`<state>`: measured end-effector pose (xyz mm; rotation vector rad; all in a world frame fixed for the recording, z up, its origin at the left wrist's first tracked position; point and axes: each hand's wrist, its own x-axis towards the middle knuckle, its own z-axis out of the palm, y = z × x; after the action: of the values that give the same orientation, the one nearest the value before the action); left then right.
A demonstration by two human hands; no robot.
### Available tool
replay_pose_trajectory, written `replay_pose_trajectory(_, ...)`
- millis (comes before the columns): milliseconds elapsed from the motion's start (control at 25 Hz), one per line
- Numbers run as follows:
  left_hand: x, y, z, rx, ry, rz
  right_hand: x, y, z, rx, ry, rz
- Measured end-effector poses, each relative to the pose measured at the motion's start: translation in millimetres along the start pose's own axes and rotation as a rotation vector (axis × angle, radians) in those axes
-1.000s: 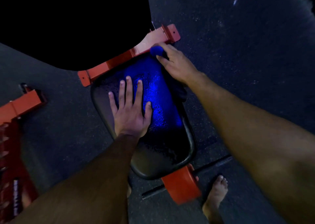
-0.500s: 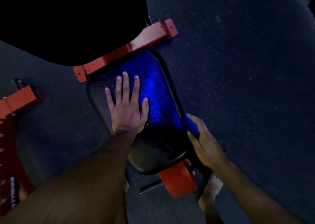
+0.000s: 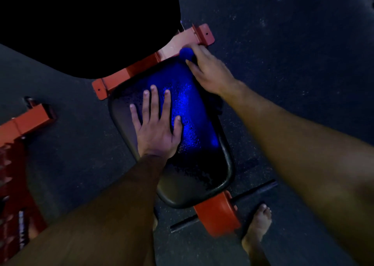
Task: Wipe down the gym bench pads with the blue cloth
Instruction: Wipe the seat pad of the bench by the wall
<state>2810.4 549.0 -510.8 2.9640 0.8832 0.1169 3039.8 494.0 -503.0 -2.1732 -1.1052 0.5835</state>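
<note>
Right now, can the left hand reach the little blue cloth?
Probably yes. The left hand lies flat on the black bench pad, and nothing blocks the way to the blue cloth in the right hand.

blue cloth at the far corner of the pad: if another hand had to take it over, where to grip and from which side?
Probably pinch the bunched end of the blue cloth that pokes out beyond the right hand, coming from the far left, over the red frame bar. The rest is hidden under that hand; the left hand lies flat on the bench pad.
</note>
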Motion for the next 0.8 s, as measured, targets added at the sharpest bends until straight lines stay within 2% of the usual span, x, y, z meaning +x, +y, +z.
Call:
replay_pose_trajectory(120,0,2,-1,-0.02,-0.005,-0.004,4,2,-5,-0.029,-0.037,0.006)
replay_pose_trajectory(200,0,2,-1,-0.028,-0.03,-0.011,-17,3,-1,0.019,0.009,0.027)
replay_pose_trajectory(400,0,3,-6,-0.079,-0.054,-0.022,-132,-4,4,0.112,0.051,0.172)
replay_pose_trajectory(520,1,2,-6,-0.103,-0.067,-0.029,-219,-24,-2,0.117,0.137,0.401)
replay_pose_trajectory(680,0,2,-6,-0.107,-0.077,-0.022,-302,-62,19,0.156,0.367,0.868)
replay_pose_trajectory(800,-2,1,-5,-0.102,-0.081,-0.02,-308,-91,59,0.261,0.544,0.975)
